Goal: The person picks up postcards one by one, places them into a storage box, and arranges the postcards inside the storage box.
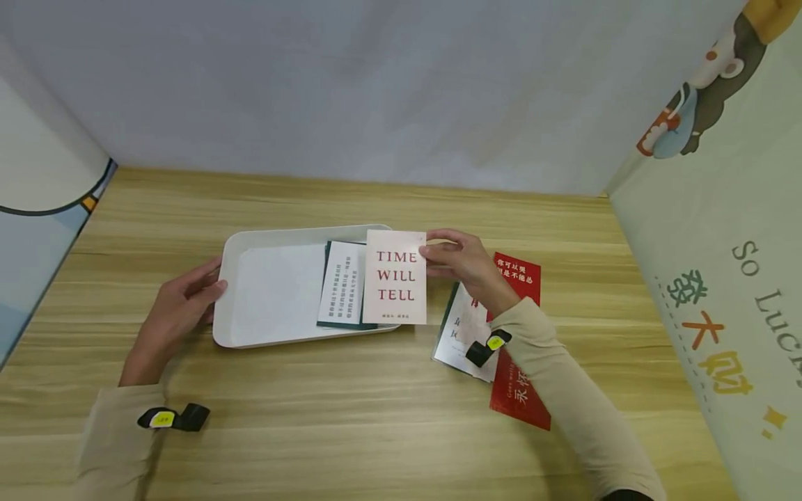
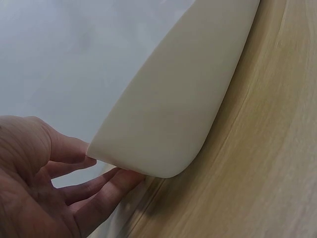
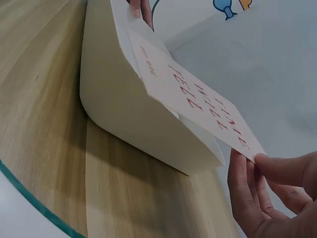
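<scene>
Wood-grain tabletop (image 1: 351, 424): left hand (image 1: 175, 306) grips white plastic tray (image 1: 269, 292) at 9 o'clock; right hand (image 1: 464, 264) pinches pale-pink paper card (image 1: 396, 306) over 3 o'clock. Loosening could drop it outside.

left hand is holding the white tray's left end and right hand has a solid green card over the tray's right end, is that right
Not quite: the card in the right hand is pale with red lettering, not solid green, as the head view shows. The left hand does hold the white tray at its left end.
</scene>
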`<state>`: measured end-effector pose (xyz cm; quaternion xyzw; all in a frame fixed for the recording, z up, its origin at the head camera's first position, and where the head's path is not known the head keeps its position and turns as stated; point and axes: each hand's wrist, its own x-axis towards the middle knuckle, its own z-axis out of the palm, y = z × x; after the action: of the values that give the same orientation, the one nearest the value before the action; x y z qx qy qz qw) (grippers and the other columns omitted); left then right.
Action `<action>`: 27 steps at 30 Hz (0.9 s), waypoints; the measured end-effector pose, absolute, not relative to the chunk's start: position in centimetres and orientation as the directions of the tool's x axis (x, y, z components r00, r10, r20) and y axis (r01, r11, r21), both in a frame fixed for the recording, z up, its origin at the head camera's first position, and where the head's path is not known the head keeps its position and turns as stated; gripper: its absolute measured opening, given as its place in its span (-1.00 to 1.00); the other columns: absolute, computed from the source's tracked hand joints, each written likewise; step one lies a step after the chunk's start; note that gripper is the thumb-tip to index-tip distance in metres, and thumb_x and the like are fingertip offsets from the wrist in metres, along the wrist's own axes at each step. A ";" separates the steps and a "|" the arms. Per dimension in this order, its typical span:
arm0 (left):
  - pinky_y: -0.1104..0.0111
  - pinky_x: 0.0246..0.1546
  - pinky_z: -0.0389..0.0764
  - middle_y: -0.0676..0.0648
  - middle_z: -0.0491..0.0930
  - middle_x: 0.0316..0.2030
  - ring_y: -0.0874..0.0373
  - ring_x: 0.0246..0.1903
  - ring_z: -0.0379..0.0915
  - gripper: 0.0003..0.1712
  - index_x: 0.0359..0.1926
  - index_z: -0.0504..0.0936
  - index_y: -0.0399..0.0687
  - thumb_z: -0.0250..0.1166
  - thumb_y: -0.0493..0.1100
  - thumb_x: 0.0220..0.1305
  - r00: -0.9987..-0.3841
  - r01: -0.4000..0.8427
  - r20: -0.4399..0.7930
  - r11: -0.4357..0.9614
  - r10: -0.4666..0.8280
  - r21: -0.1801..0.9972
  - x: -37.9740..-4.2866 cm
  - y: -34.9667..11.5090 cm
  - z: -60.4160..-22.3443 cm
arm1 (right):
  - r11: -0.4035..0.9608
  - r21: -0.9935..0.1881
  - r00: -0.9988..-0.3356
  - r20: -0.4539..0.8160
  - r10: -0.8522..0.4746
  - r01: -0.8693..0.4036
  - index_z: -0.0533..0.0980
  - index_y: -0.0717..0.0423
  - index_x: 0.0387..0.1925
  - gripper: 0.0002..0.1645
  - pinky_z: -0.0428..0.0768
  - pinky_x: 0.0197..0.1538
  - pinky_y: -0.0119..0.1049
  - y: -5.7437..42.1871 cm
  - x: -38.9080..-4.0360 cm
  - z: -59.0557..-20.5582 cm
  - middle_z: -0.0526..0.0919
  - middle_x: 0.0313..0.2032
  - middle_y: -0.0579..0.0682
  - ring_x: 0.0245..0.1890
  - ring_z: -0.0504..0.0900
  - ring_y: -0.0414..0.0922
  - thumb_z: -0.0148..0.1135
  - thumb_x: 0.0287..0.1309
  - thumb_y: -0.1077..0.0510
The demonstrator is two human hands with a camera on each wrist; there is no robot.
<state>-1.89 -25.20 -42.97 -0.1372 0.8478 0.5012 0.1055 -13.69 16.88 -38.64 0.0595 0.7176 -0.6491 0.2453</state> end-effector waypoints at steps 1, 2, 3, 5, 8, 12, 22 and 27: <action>0.57 -0.30 0.57 -0.50 0.29 0.46 0.12 -0.05 0.40 -0.29 0.66 0.10 0.05 0.08 0.05 0.64 -0.939 -0.341 -0.317 0.457 -0.131 0.821 -1.6 -25.1 -43.0 | 0.151 -0.906 -0.877 -0.420 -0.233 0.395 0.49 0.24 0.31 -0.51 0.73 0.07 -0.16 16.5 -13.6 -38.6 0.70 -0.05 0.09 -0.21 0.76 -0.17 0.30 0.41 0.28; 0.57 -0.30 0.57 -0.49 0.29 0.46 0.13 -0.04 0.39 -0.28 0.66 0.10 0.05 0.08 0.05 0.64 -0.939 -0.342 -0.316 0.456 -0.135 0.822 -1.3 -24.9 -43.0 | 0.154 -0.910 -0.881 -0.413 -0.232 0.386 0.50 0.24 0.30 -0.52 0.72 0.10 -0.13 16.2 -13.5 -38.7 0.70 -0.05 0.10 -0.22 0.76 -0.17 0.31 0.41 0.29; 0.57 -0.30 0.57 -0.49 0.29 0.46 0.15 -0.05 0.40 -0.28 0.66 0.11 0.05 0.08 0.05 0.64 -0.939 -0.342 -0.314 0.455 -0.139 0.822 -1.1 -24.7 -43.0 | 0.152 -0.912 -0.884 -0.407 -0.230 0.381 0.50 0.26 0.29 -0.53 0.71 0.11 -0.08 15.8 -13.4 -38.7 0.70 -0.06 0.12 -0.23 0.76 -0.17 0.31 0.41 0.30; 0.57 -0.31 0.58 -0.49 0.29 0.46 0.23 -0.09 0.40 -0.29 0.65 0.11 0.04 0.09 0.04 0.64 -0.941 -0.337 -0.306 0.450 -0.144 0.827 -0.5 -24.5 -43.1 | 0.143 -0.918 -0.889 -0.394 -0.231 0.370 0.52 0.29 0.26 -0.56 0.70 0.11 -0.03 15.2 -13.2 -38.8 0.71 -0.12 0.11 -0.28 0.76 -0.17 0.31 0.39 0.33; 0.56 -0.33 0.59 -0.51 0.31 0.44 0.40 -0.18 0.40 -0.29 0.65 0.13 0.01 0.11 0.01 0.64 -0.944 -0.330 -0.293 0.436 -0.152 0.837 0.4 -24.0 -43.2 | 0.134 -0.926 -0.896 -0.376 -0.235 0.353 0.54 0.32 0.22 -0.58 0.76 -0.02 -0.09 14.3 -12.9 -39.2 0.68 -0.19 0.07 -0.35 0.75 -0.18 0.32 0.36 0.36; 0.53 -0.35 0.61 -0.52 0.34 0.41 0.50 -0.26 0.41 -0.30 0.64 0.15 -0.05 0.12 -0.04 0.63 -0.944 -0.330 -0.286 0.402 -0.166 0.854 1.5 -23.2 -43.2 | 0.114 -0.941 -0.910 -0.338 -0.240 0.320 0.56 0.38 0.20 -0.58 0.77 -0.24 -0.28 13.3 -12.4 -39.7 0.68 -0.23 0.06 -0.43 0.73 -0.20 0.32 0.33 0.42; 0.54 -0.34 0.60 -0.52 0.30 0.44 0.44 -0.22 0.40 -0.30 0.64 0.14 -0.02 0.10 -0.02 0.64 -0.927 -0.370 -0.307 0.393 -0.214 0.842 4.4 -21.5 -43.1 | 0.136 -0.981 -0.944 -0.171 -0.284 0.137 0.59 0.42 0.12 -0.60 0.74 -0.41 -0.31 12.7 -10.2 -40.4 0.72 -0.24 0.20 -0.52 0.69 -0.20 0.36 0.25 0.46; 0.56 -0.33 0.60 -0.50 0.29 0.46 0.46 -0.20 0.39 -0.30 0.65 0.14 0.00 0.10 -0.02 0.64 -0.923 -0.378 -0.309 0.382 -0.231 0.843 5.8 -20.7 -43.2 | 0.193 -0.981 -0.949 -0.085 -0.303 0.026 0.61 0.38 0.07 -0.65 0.73 -0.46 -0.28 13.2 -9.2 -40.7 0.74 -0.20 0.31 -0.53 0.69 -0.18 0.39 0.26 0.41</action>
<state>5.76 -20.71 -43.18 -0.1840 0.8283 0.5245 0.0700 -9.16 13.20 -40.71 -0.0912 0.7611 -0.6288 0.1309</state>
